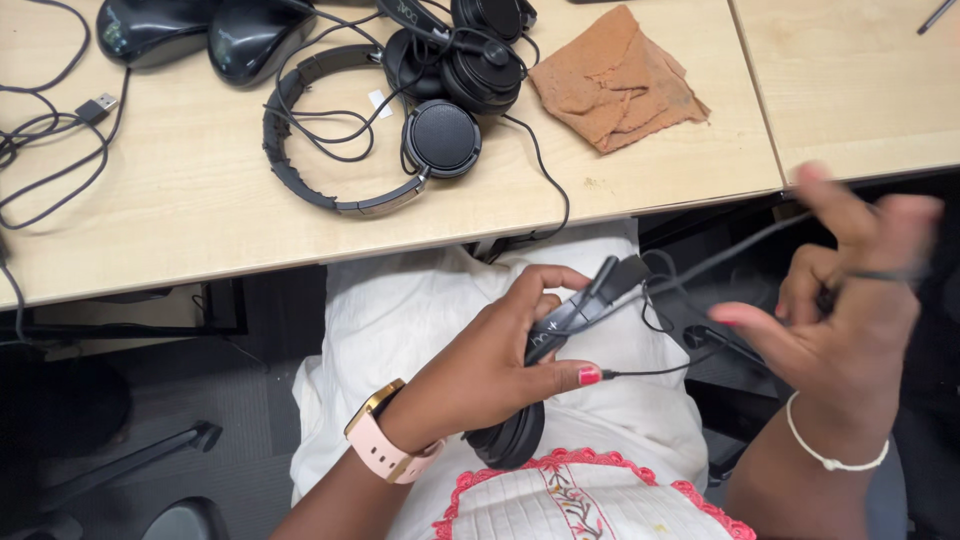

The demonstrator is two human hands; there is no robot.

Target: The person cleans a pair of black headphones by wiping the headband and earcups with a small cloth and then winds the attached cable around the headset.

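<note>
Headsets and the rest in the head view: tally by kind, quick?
Headsets: 3, one in the left hand, its cable around the right hand, one flat on the desk, one folded behind it
Computer mice: 2
Orange cloth: 1
Total: 6

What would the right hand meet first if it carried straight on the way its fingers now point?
The right hand, blurred, has its fingers splayed up and to the left with the black cable looped around them. Straight on, it would probably first meet the edge of the wooden desk; depth is unclear, so it might pass beneath.
</note>
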